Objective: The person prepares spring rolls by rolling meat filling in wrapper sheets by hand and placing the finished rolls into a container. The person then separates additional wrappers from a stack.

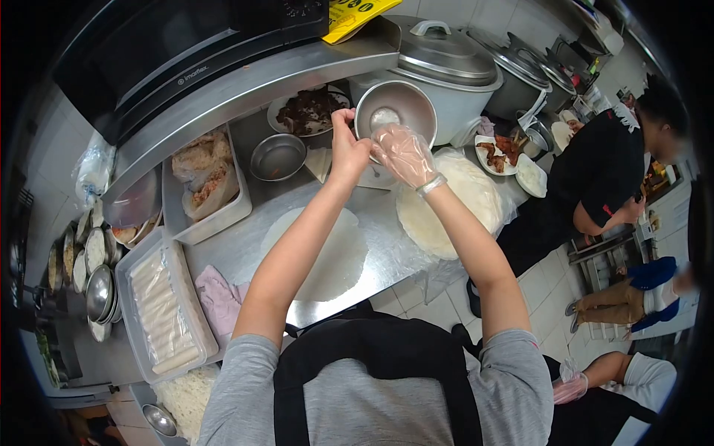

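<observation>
A metal bowl [420, 104] is tilted towards me above the back of the steel counter, with a white substance [385, 117] at its bottom. My bare left hand [349, 149] grips its left rim. My right hand [405, 154], in a clear plastic glove, reaches over the near rim with its fingers bunched close to the white substance. Whatever may be between those fingers is hidden. Below my hands, a thin round white wrapper sheet [331, 256] lies on the counter. To the right, a stack of round pale wrappers [446, 208] rests on plastic.
Left of the sheet are a tub of bagged filling [204, 178], a tub of rolls [163, 305] and a pink cloth [219, 297]. An empty metal bowl [278, 157] and large pots [446, 59] stand behind. A co-worker [587, 171] stands at right.
</observation>
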Tool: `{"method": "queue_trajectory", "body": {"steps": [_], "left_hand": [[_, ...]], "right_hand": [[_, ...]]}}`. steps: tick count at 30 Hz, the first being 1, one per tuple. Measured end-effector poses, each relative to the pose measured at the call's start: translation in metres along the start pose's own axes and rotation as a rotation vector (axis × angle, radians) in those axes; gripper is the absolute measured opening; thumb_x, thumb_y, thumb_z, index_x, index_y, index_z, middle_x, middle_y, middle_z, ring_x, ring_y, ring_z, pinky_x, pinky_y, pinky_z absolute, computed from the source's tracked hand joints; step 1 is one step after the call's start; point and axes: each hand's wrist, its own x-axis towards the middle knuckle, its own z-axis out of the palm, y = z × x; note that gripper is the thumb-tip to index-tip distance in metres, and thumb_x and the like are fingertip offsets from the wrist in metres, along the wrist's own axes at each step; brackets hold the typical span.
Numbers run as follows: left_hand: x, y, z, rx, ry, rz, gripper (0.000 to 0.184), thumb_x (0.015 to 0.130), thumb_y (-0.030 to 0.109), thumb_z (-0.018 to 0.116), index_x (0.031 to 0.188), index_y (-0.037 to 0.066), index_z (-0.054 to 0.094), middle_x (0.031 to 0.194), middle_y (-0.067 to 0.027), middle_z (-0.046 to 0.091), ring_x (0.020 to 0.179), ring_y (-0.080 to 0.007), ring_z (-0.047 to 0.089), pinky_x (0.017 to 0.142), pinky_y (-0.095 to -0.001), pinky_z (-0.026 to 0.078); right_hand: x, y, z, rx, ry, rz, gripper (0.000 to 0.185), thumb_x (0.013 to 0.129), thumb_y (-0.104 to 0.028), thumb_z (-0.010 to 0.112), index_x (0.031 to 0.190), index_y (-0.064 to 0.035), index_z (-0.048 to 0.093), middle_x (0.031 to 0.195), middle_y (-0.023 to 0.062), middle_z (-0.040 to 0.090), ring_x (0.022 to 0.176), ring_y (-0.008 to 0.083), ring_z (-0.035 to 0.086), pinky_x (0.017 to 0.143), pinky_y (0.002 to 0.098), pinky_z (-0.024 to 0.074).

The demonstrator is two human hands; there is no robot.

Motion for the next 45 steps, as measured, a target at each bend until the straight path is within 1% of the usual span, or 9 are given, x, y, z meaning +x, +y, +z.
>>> {"method": "queue_trajectory", "body": {"steps": [3, 6, 8, 11, 18, 22, 28, 34, 45], "left_hand": [[0.002, -0.004, -0.002, 0.055, -0.039, -0.067, 0.053, 0.071, -0.014, 0.049, 0.114, 0.009, 0.031, 0.114, -0.0135, 0.043, 0.090, -0.0197, 0.056, 0.053, -0.0317, 0.059], [0.010, -0.001, -0.001, 0.155, -0.045, -0.147, 0.054, 0.072, -0.014, 0.048, 0.117, 0.008, 0.030, 0.116, -0.0152, 0.042, 0.095, -0.0232, 0.058, 0.057, -0.0348, 0.063], [0.021, 0.006, -0.003, 0.192, -0.025, -0.202, 0.055, 0.072, -0.013, 0.047, 0.120, 0.007, 0.029, 0.114, -0.0156, 0.043, 0.093, -0.0235, 0.059, 0.057, -0.0362, 0.063], [0.044, 0.010, -0.008, 0.083, 0.020, -0.406, 0.062, 0.077, -0.012, 0.050, 0.131, -0.004, 0.022, 0.121, -0.0217, 0.043, 0.103, -0.0304, 0.061, 0.069, -0.0428, 0.063], [0.059, 0.008, -0.024, -0.118, -0.157, -0.547, 0.079, 0.086, 0.001, 0.061, 0.145, -0.004, 0.009, 0.131, -0.0224, 0.042, 0.110, -0.0340, 0.058, 0.077, -0.0472, 0.061], [0.038, 0.024, -0.055, -0.025, -0.174, -0.483, 0.084, 0.086, 0.023, 0.071, 0.147, -0.001, 0.018, 0.147, -0.0217, 0.027, 0.137, -0.0369, 0.029, 0.086, -0.0489, 0.056], [-0.077, 0.046, -0.176, 0.281, -0.085, -0.282, 0.047, 0.093, 0.029, 0.060, 0.134, 0.008, 0.049, 0.127, -0.0074, 0.057, 0.116, -0.0177, 0.054, 0.093, -0.0315, 0.045], [-0.256, -0.011, -0.223, 0.715, -0.041, -0.431, 0.025, 0.086, 0.013, 0.060, 0.109, 0.003, 0.062, 0.111, -0.0110, 0.063, 0.102, -0.0228, 0.059, 0.086, -0.0334, 0.046], [-0.293, -0.027, -0.196, 1.021, 0.048, -0.090, 0.024, 0.082, 0.010, 0.063, 0.105, 0.004, 0.062, 0.118, -0.0103, 0.058, 0.110, -0.0300, 0.052, 0.093, -0.0390, 0.041]], "right_hand": [[0.000, 0.011, 0.003, -0.008, -0.185, 0.102, 0.026, 0.086, -0.025, 0.062, 0.102, -0.0054, 0.062, 0.102, 0.0140, 0.063, 0.092, 0.0316, 0.062, 0.075, 0.0414, 0.0506], [-0.006, 0.050, 0.012, 0.955, -0.282, 0.332, 0.020, 0.090, -0.026, 0.059, 0.095, -0.0075, 0.065, 0.102, 0.0111, 0.065, 0.089, 0.0259, 0.065, 0.071, 0.0399, 0.0544], [-0.014, 0.064, 0.009, 2.059, 0.207, 0.689, 0.020, 0.091, -0.024, 0.058, 0.104, -0.0089, 0.062, 0.107, 0.0101, 0.065, 0.096, 0.0244, 0.064, 0.077, 0.0394, 0.0561], [-0.024, 0.061, -0.023, 2.445, 0.372, 0.659, 0.025, 0.090, -0.022, 0.058, 0.111, -0.0085, 0.057, 0.108, 0.0119, 0.064, 0.100, 0.0276, 0.063, 0.083, 0.0427, 0.0563], [-0.068, 0.038, -0.002, 2.143, 0.173, 0.773, 0.029, 0.091, -0.018, 0.057, 0.116, -0.0033, 0.053, 0.110, 0.0134, 0.062, 0.099, 0.0270, 0.063, 0.084, 0.0425, 0.0563], [-0.080, -0.020, 0.037, 1.723, 0.003, 0.796, 0.023, 0.091, -0.019, 0.060, 0.108, -0.0038, 0.058, 0.109, 0.0109, 0.063, 0.094, 0.0241, 0.065, 0.083, 0.0370, 0.0548], [-0.068, -0.122, 0.089, 0.987, -0.723, 0.259, 0.025, 0.087, -0.023, 0.064, 0.100, -0.0017, 0.065, 0.100, 0.0145, 0.066, 0.091, 0.0264, 0.065, 0.082, 0.0326, 0.0497], [-0.066, -0.122, 0.136, 0.894, -0.555, -0.009, 0.029, 0.089, -0.027, 0.057, 0.103, -0.0022, 0.065, 0.099, 0.0201, 0.066, 0.087, 0.0377, 0.061, 0.084, 0.0415, 0.0487], [-0.113, -0.133, 0.144, 0.553, -0.480, -0.497, 0.037, 0.082, -0.024, 0.067, 0.115, -0.0084, 0.059, 0.118, 0.0136, 0.057, 0.109, 0.0315, 0.054, 0.095, 0.0432, 0.0444]]}}
